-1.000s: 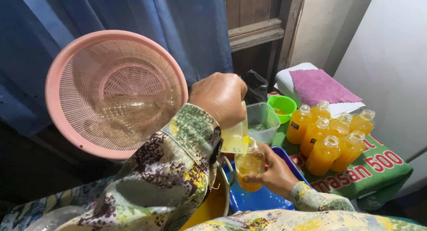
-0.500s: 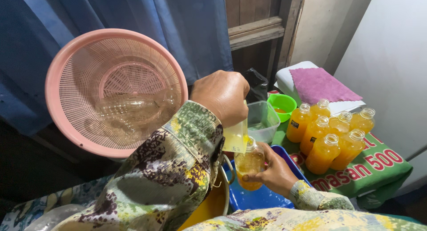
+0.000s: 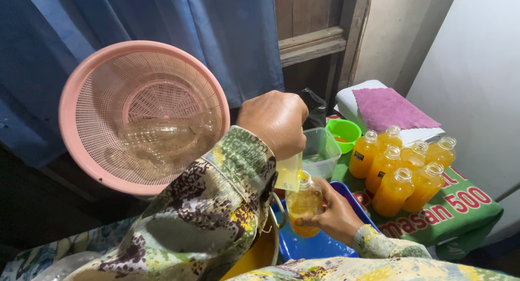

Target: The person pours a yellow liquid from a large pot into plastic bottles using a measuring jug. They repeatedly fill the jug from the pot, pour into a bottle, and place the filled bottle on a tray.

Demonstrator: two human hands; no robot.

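My left hand [image 3: 273, 121] clamps a tilted jug [image 3: 288, 171] over the bottle [image 3: 303, 205] gripped in my right hand [image 3: 336, 216]; any wobble risks spilling juice.

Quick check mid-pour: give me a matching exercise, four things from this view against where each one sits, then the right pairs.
Things:
1. Round pink plastic mesh basket
2. Clear plastic bottle part-filled with orange liquid
3. Small bright green plastic bowl
4. Purple cloth

Places:
A. On the white box at the far right
B. Held in the right hand over the blue tray
C. Beside the clear square tub, behind the filled bottles
D. Tilted up against the blue curtain, empty bottles inside

Pairs: 1-D, 2-B, 3-C, 4-A
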